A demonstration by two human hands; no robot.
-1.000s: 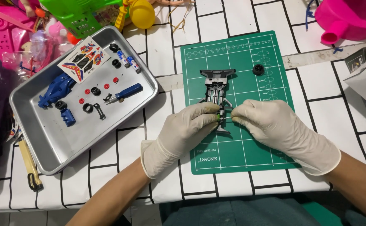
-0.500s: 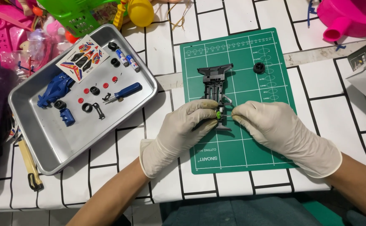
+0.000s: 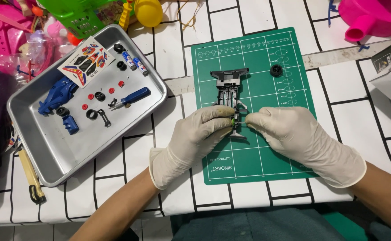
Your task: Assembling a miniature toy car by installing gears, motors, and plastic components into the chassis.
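A: Which way is the toy car chassis [image 3: 229, 91] lying?

B: It is lying flat on the green cutting mat [image 3: 253, 156], its long axis running away from the person, roughly straight up the head view. The wide bumper end is pointing toward the far edge of the mat, and the narrower end is pointing back toward the person's body.

A: And where are the hands sitting against it?

B: Both gloved hands are meeting at the near end. The left hand [image 3: 194, 139] is coming in from the left side, its fingers curled and pinching that end of the chassis beside a small green part [image 3: 233, 121]. The right hand [image 3: 294, 136] is coming in from the right, its fingertips pinched on a thin metal axle [image 3: 244, 123] that is touching the chassis at the same spot. The far two-thirds of the chassis is lying uncovered beyond the fingers.

A: What else is lying nearby?

B: 1 black wheel [image 3: 276, 70] is sitting on the mat, right of the bumper end and well apart from the hands. Left of the mat, a metal tray [image 3: 61, 156] is holding a blue car body [image 3: 57, 94], a blue-handled screwdriver [image 3: 130, 97], 2 batteries [image 3: 134, 63], a sticker sheet [image 3: 86, 65] and small red and black parts.
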